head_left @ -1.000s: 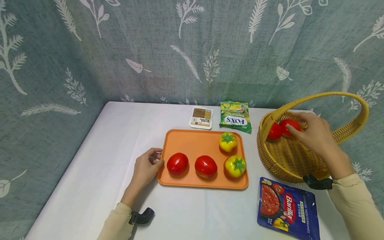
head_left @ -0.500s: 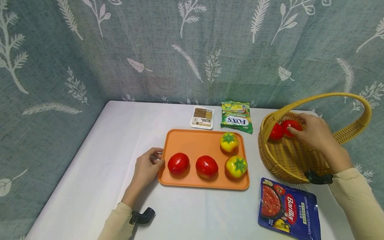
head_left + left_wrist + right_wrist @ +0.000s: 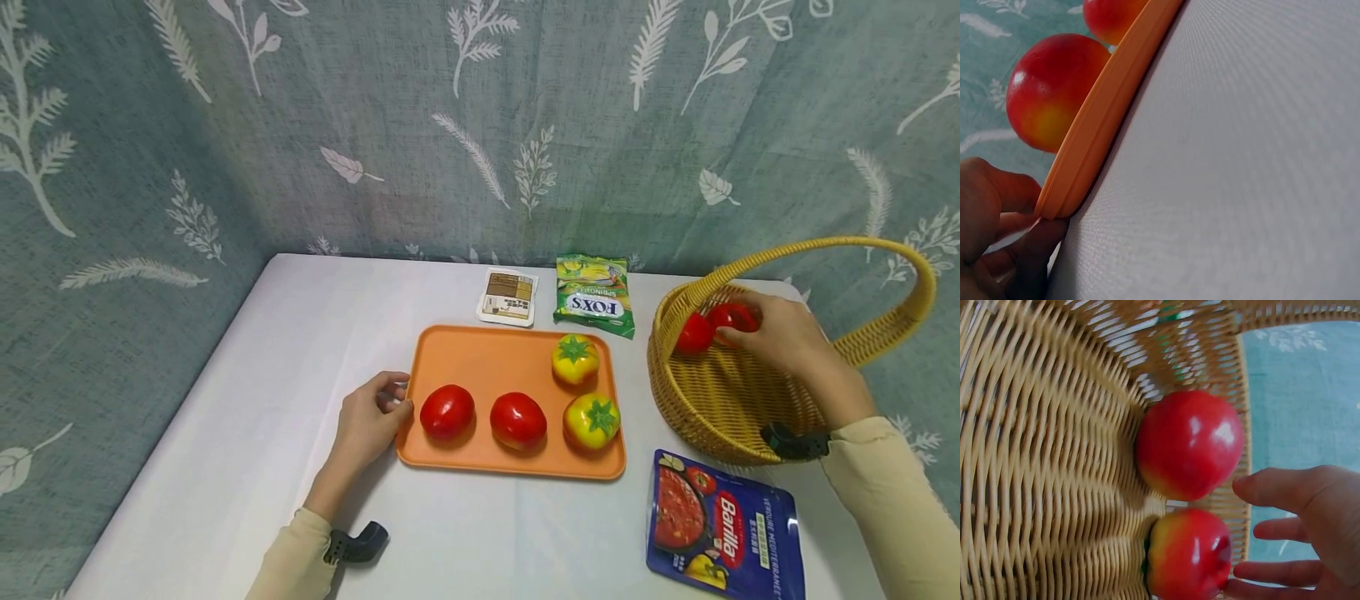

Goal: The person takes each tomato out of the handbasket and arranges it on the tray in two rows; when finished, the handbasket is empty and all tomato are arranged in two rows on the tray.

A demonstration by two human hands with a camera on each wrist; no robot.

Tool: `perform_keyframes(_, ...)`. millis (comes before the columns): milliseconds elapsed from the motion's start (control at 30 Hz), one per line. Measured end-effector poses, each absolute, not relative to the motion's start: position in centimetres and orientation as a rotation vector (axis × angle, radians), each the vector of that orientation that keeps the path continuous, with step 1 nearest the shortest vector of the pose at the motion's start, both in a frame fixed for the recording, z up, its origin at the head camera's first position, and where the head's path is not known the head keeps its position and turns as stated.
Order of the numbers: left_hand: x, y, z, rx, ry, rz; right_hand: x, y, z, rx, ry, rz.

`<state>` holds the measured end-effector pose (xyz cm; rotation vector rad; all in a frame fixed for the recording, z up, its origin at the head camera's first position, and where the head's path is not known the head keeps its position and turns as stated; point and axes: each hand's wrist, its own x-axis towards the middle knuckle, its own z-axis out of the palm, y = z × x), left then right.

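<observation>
My left hand [image 3: 367, 421] pinches the left edge of the orange tray [image 3: 480, 337]; in the left wrist view its fingertips meet at the tray's corner. On the tray lie two glossy red fruits [image 3: 447, 412] and two yellow-red ones with green star-shaped calyxes [image 3: 592, 421], like tomatoes. My right hand [image 3: 787, 333] reaches into the wicker basket [image 3: 697, 421], where two red-and-yellow fruits sit side by side. In the right wrist view, its fingers are spread, fingertips right at the lower fruit [image 3: 1191, 556] and the thumb close to the upper fruit [image 3: 1191, 447].
The basket's tall handle [image 3: 825, 244] arches over my right forearm. A blue Barilla pouch [image 3: 723, 525] lies in front of the basket. Behind the tray are a green Fox's candy bag [image 3: 595, 296] and a small white-edged packet [image 3: 507, 297]. Leaf-patterned cloth [image 3: 420, 167] hangs behind the table.
The whole head view has shifted slightly right and down. My right hand stays at the fruit in the basket, covering a little more of it. The left hand stays at the tray edge.
</observation>
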<state>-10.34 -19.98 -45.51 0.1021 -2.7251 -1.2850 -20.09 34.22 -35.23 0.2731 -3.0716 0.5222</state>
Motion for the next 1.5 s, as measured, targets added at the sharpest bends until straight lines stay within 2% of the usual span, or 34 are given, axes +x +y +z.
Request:
perform_keyframes(700,-10.3,-19.8,-45.4,0.099,-2.726,-1.291,-20.9,35.5,-36.9,0.365,-3.085,0.442)
perform_keyframes(1500,-10.3,-20.0,-45.5,0.102,-2.731,-1.287,-21.0,35.1,-37.7,0.343,-3.043,0.414)
